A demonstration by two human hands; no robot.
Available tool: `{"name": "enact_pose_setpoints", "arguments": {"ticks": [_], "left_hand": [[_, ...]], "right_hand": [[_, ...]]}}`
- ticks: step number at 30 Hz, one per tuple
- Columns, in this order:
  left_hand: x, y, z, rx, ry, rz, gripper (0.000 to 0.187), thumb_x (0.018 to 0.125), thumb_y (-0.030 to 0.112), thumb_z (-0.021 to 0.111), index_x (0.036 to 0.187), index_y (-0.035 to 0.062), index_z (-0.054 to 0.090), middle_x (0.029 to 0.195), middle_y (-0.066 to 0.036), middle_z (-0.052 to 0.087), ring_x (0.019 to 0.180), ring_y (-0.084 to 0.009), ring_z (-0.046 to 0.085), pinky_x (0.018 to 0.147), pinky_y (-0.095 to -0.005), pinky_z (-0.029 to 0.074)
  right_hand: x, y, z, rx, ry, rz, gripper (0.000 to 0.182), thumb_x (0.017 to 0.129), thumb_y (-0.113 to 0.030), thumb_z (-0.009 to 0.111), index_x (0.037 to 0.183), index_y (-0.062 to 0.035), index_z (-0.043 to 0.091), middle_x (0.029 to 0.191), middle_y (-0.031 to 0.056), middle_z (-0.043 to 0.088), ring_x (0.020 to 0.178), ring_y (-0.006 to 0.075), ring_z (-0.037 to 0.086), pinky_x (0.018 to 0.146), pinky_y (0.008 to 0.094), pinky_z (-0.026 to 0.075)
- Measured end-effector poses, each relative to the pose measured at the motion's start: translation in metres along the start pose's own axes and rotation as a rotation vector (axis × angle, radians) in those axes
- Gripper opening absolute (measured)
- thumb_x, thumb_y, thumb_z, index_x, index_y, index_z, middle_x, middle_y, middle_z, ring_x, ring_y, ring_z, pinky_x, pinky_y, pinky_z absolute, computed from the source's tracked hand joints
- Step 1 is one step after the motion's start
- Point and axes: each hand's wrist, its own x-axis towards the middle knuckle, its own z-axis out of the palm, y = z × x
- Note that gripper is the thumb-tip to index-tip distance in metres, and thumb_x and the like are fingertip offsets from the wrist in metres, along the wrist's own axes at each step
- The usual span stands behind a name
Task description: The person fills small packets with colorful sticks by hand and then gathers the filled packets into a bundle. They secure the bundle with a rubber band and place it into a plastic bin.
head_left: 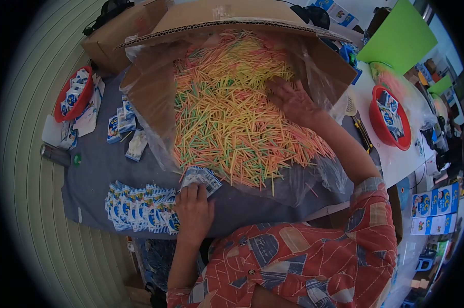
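Observation:
My left hand (193, 211) is at the front of the table, its fingers closed on the lower edge of a small blue-and-white printed packet (204, 178). Just left of it lie rows of overlapping packets of the same kind (139, 205). My right hand (293, 101) reaches into a large heap of thin sticks (232, 118) in yellow, pink, orange and green. Its fingers lie spread on the heap, and some fingertips are hard to make out. The sticks spill out of a cardboard box (152, 102) lined with clear plastic (327, 172).
Red baskets with packets stand at the left (91, 87) and right (375, 123). Small blue-and-white boxes (121, 123) sit left of the heap. A yellow-and-black cutter (363, 134) lies on the right. A dark flask (55, 154) is at the left edge.

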Motion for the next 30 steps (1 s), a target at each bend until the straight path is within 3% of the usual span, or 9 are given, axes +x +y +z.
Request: {"name": "enact_pose_setpoints", "arguments": {"ticks": [3,5,6,8,18,20,24,27,30], "left_hand": [[-0.003,-0.004,0.019,0.076,0.047,0.026,0.029,0.073,0.008,0.074,0.099,-0.0023,0.067,0.102,-0.013,0.061,0.093,-0.0318,0.06,0.078,-0.0441,0.049],[-0.004,-0.006,0.023,0.13,0.073,0.04,0.028,0.073,0.006,0.072,0.099,-0.0028,0.067,0.1,-0.014,0.062,0.089,-0.0313,0.061,0.075,-0.0435,0.05],[-0.003,-0.006,0.023,0.105,0.115,0.047,0.025,0.074,0.005,0.071,0.098,-0.0028,0.067,0.097,-0.014,0.063,0.086,-0.0311,0.062,0.071,-0.0427,0.051],[-0.002,-0.005,0.022,0.083,0.156,0.047,0.023,0.074,0.004,0.069,0.096,-0.0028,0.068,0.094,-0.014,0.064,0.082,-0.0309,0.063,0.068,-0.0419,0.052],[-0.002,-0.004,0.015,-0.12,0.263,-0.071,0.016,0.077,0.008,0.07,0.092,0.0021,0.072,0.094,-0.013,0.067,0.082,-0.0311,0.065,0.065,-0.0428,0.052],[-0.002,-0.004,0.014,-0.144,0.272,-0.105,0.015,0.077,0.009,0.07,0.091,0.0027,0.072,0.093,-0.012,0.066,0.082,-0.0308,0.064,0.065,-0.0431,0.052],[-0.002,-0.005,0.017,-0.107,0.258,-0.102,0.017,0.073,0.005,0.071,0.09,0.0023,0.072,0.088,-0.009,0.062,0.082,-0.0292,0.062,0.063,-0.0417,0.05],[0.001,-0.01,0.018,-0.102,0.293,-0.059,0.018,0.071,0.002,0.071,0.09,0.0024,0.072,0.088,-0.008,0.059,0.083,-0.0279,0.061,0.062,-0.0402,0.049],[-0.002,-0.014,0.027,-0.074,0.298,-0.019,0.019,0.071,0.001,0.071,0.09,0.0029,0.073,0.089,-0.008,0.058,0.083,-0.0268,0.06,0.062,-0.0394,0.049]], "right_hand": [[0.01,0.007,0.034,-0.245,0.021,-0.036,0.038,0.092,-0.021,0.05,0.129,-0.016,0.058,0.158,0.0072,0.032,0.147,0.0257,0.028,0.112,0.053,0.029],[0.018,0.006,0.036,-1.283,0.03,-0.08,0.038,0.092,-0.021,0.048,0.128,-0.0135,0.056,0.156,0.0093,0.035,0.145,0.0226,0.03,0.111,0.0537,0.03],[0.021,0.004,0.036,-1.28,0.032,-0.08,0.038,0.092,-0.021,0.048,0.128,-0.0135,0.056,0.156,0.0093,0.035,0.145,0.0226,0.03,0.111,0.0537,0.03],[0.026,0.001,0.008,-0.111,0.101,-0.002,0.032,0.086,-0.017,0.051,0.116,-0.0099,0.061,0.14,0.0115,0.048,0.136,0.0216,0.042,0.107,0.0524,0.032],[0.059,0.015,0.0,-0.025,-0.14,0.11,0.03,0.066,-0.012,0.062,0.097,-0.01,0.064,0.088,0.0079,0.066,0.091,0.0238,0.066,0.089,0.0489,0.046],[0.063,0.015,-0.014,0.072,0.02,0.053,0.029,0.07,-0.01,0.06,0.098,-0.0103,0.064,0.073,0.012,0.065,0.061,0.0242,0.064,0.054,0.037,0.052],[0.07,0.017,-0.007,0.092,-0.102,0.237,0.031,0.069,-0.01,0.064,0.1,-0.0094,0.065,0.085,0.0136,0.07,0.081,0.0288,0.07,0.077,0.0434,0.053],[0.066,0.025,0.008,0.014,0.277,0.122,0.042,0.068,-0.009,0.067,0.11,-0.0129,0.068,0.092,0.0151,0.07,0.089,0.0312,0.069,0.082,0.0442,0.053],[0.066,0.029,0.017,-0.301,0.308,0.124,0.03,0.075,-0.006,0.057,0.103,-0.0073,0.066,0.103,0.014,0.067,0.11,0.0299,0.059,0.101,0.0626,0.035]]}}
